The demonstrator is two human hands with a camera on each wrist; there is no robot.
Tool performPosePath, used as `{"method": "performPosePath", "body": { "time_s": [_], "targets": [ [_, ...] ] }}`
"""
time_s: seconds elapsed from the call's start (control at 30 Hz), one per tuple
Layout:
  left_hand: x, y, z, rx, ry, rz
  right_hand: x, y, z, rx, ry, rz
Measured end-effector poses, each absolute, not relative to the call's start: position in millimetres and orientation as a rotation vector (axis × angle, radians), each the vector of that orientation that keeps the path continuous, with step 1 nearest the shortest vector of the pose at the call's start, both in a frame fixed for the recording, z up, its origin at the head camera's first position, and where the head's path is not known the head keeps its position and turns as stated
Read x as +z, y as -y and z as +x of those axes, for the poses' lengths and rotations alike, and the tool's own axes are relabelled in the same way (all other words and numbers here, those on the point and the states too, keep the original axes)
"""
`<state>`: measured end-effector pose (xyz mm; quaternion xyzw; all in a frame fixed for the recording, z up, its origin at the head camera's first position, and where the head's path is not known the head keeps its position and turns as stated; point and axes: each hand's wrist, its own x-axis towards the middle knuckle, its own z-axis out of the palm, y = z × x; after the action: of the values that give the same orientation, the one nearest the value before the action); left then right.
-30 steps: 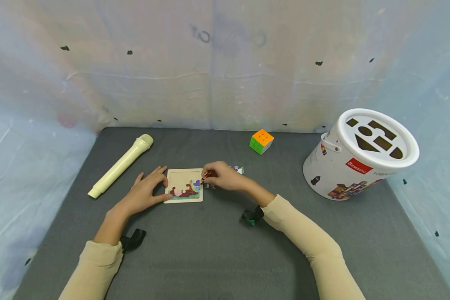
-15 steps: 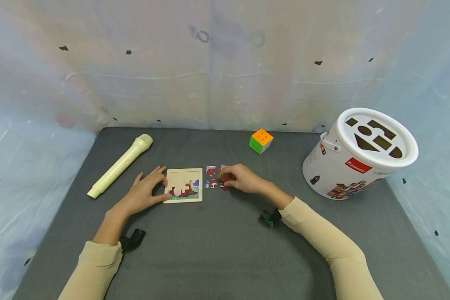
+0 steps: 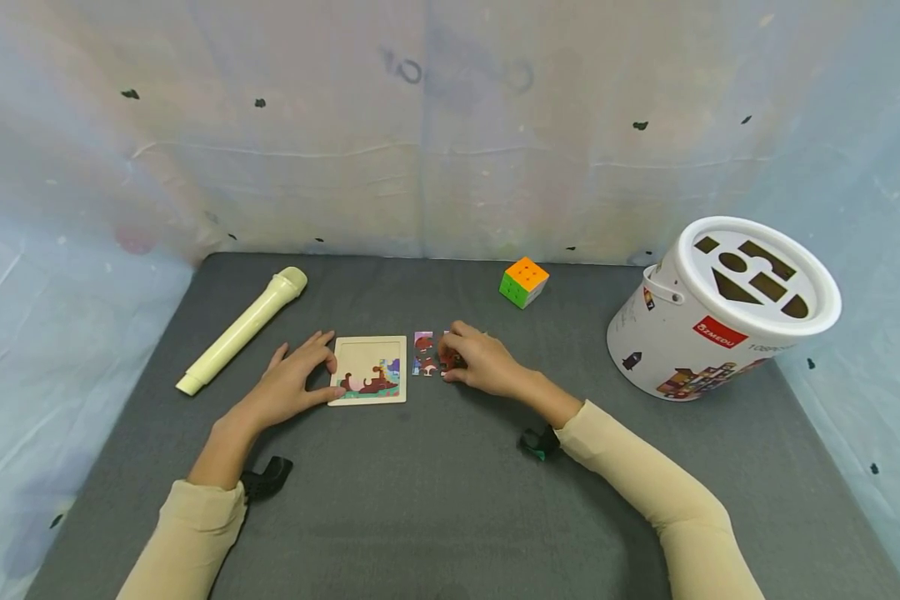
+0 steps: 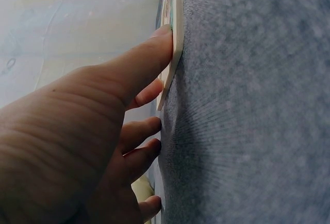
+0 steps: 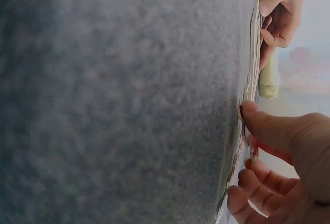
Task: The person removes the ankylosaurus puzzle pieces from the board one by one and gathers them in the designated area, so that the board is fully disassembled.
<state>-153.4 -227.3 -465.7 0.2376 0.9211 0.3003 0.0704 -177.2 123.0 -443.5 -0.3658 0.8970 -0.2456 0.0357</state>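
Note:
A square wooden jigsaw puzzle board [image 3: 360,344] lies on the table, its lower part filled with coloured pieces and its upper part bare wood. My left hand [image 3: 292,382] holds the board's left side, thumb on the lower rim and index finger at the left edge. In the left wrist view, the thumb [image 4: 139,61] lies against the board's rim [image 4: 178,22]. Right of the board, my right hand [image 3: 487,361] pinches a reddish-brown puzzle piece [image 3: 452,358], mostly hidden by the fingers. Loose puzzle pieces [image 3: 423,343] lie between this hand and the board.
A pale yellow tube [image 3: 240,333], shaped like a toy microphone, lies at the left. A puzzle cube [image 3: 523,283] with orange and green faces sits toward the back. At the right stands a white bucket [image 3: 660,342] with shaped holes in its lid. Plastic sheeting surrounds the grey table.
My right hand has moved right, from the board's right edge to the loose pieces, uncovering the ones beside the board. The left hand and the board have stayed in place.

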Motion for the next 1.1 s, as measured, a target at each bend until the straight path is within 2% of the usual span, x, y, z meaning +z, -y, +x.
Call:
{"method": "performPosePath", "body": {
  "time_s": [0.73,1.1],
  "targets": [
    [-466.4,228.0,-153.9,0.899,-2.770,0.714,-437.4,-119.2,-178.8,-0.686,-2.775,-1.046],
    [-466.3,228.6,-154.6,0.899,-2.758,0.699,-421.6,-63.2,-179.6,-0.797,-2.628,-1.187]
  ]
}}
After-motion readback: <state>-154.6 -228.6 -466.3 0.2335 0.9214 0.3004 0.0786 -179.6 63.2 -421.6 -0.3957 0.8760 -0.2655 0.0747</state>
